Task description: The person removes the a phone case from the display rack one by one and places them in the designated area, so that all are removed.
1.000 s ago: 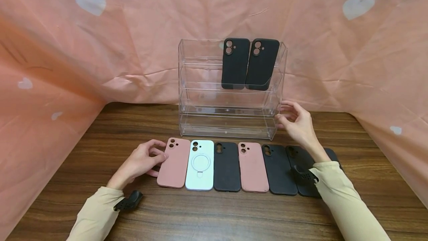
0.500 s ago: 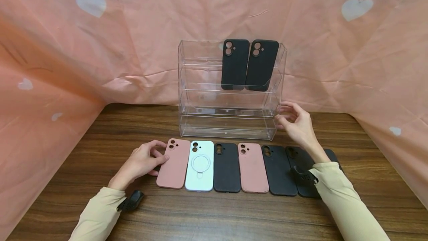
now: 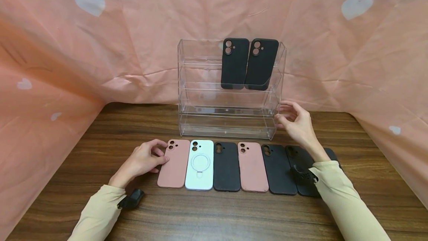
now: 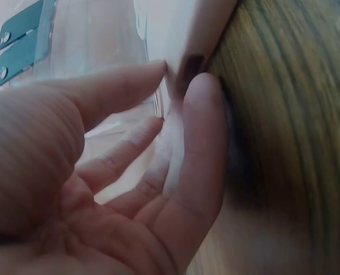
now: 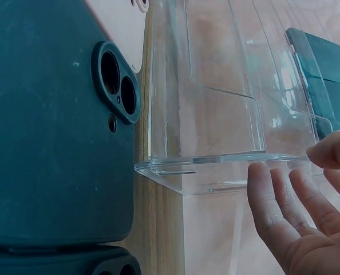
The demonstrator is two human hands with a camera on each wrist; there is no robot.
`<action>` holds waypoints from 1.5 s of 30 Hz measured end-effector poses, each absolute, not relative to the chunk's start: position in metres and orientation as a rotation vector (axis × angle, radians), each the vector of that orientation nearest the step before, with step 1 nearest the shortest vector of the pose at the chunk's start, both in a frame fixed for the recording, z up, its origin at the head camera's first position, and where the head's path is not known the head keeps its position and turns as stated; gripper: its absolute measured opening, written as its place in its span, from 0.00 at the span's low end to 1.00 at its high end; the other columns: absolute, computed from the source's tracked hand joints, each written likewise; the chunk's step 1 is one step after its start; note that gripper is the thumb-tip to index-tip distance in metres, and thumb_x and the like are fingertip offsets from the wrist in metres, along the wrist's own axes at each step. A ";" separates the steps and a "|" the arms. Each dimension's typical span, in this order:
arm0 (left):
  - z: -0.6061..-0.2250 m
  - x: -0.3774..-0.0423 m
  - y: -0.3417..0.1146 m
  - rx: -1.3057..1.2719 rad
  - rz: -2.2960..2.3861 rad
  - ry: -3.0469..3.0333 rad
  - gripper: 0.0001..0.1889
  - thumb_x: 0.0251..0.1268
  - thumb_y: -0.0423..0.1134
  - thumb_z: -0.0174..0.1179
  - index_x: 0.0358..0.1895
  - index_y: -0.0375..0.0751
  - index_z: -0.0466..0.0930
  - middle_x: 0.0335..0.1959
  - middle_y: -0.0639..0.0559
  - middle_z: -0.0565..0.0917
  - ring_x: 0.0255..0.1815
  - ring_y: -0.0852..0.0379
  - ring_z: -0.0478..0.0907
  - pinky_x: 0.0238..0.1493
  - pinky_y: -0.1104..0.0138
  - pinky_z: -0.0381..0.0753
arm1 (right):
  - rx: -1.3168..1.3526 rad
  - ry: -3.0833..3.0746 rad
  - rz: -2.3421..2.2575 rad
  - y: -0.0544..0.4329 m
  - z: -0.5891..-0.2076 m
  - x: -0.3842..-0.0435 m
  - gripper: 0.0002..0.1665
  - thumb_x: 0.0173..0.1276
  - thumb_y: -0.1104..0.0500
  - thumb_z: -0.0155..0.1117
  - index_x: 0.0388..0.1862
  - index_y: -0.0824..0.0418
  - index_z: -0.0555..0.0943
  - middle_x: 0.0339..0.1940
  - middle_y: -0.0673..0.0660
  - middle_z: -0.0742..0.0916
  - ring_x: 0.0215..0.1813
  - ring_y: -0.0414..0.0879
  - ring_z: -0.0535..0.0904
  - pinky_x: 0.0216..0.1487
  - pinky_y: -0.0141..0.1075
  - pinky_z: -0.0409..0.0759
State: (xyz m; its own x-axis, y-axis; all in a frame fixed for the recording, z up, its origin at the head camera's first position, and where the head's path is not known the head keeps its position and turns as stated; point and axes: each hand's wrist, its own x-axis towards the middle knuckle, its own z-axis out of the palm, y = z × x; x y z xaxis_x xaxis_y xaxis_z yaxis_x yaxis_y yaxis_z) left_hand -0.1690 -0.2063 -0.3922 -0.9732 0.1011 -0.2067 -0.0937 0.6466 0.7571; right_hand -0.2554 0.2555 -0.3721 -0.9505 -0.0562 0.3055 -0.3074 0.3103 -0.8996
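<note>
In the head view, my left hand (image 3: 145,159) pinches the left edge of the leftmost pink phone case (image 3: 174,168), thumb over its top and a finger at its side. The left wrist view has that pink phone case (image 4: 187,34) between thumb and index finger. My right hand (image 3: 299,124) touches the right side wall of a clear tiered display rack (image 3: 207,122). Up close in the right wrist view, the right hand's fingertips (image 5: 259,172) meet the rack's clear side panel. Two black phone cases (image 3: 235,66) (image 3: 262,66) lean side by side on the rack's upper tier.
Right of the held case lie a white case with a ring (image 3: 200,176), a black case (image 3: 227,170), another pink case (image 3: 253,170) and several black cases (image 3: 281,174). My right sleeve covers part of the row. Pink cloth (image 3: 133,47) hangs behind the wooden table (image 3: 187,215).
The leftmost pink case's far end has come down slightly, and it now lies more level with the row. My left fingers moved slightly with it. The right hand stays at the rack's side.
</note>
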 end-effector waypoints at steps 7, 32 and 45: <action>-0.397 -0.176 -0.214 0.120 1.190 2.664 0.22 0.61 0.39 0.72 0.59 0.43 0.80 0.38 0.47 0.86 0.24 0.57 0.81 0.27 0.63 0.84 | 0.330 -2.362 1.698 0.256 -0.372 -0.254 0.30 0.71 0.71 0.61 0.71 0.68 0.70 0.51 0.54 0.82 0.43 0.35 0.85 0.38 0.33 0.88; -0.366 -0.205 -0.198 0.363 1.406 2.798 0.17 0.65 0.42 0.70 0.55 0.44 0.82 0.47 0.44 0.88 0.42 0.54 0.88 0.39 0.66 0.83 | 0.336 -2.371 1.709 0.256 -0.370 -0.256 0.30 0.71 0.71 0.62 0.71 0.68 0.69 0.53 0.55 0.82 0.44 0.33 0.85 0.37 0.32 0.87; -0.340 -0.224 -0.155 0.498 1.890 2.768 0.16 0.66 0.41 0.70 0.54 0.43 0.82 0.50 0.42 0.86 0.47 0.57 0.85 0.48 0.71 0.83 | 0.336 -2.374 1.717 0.256 -0.370 -0.255 0.29 0.71 0.72 0.62 0.70 0.69 0.69 0.53 0.56 0.81 0.44 0.34 0.85 0.38 0.32 0.88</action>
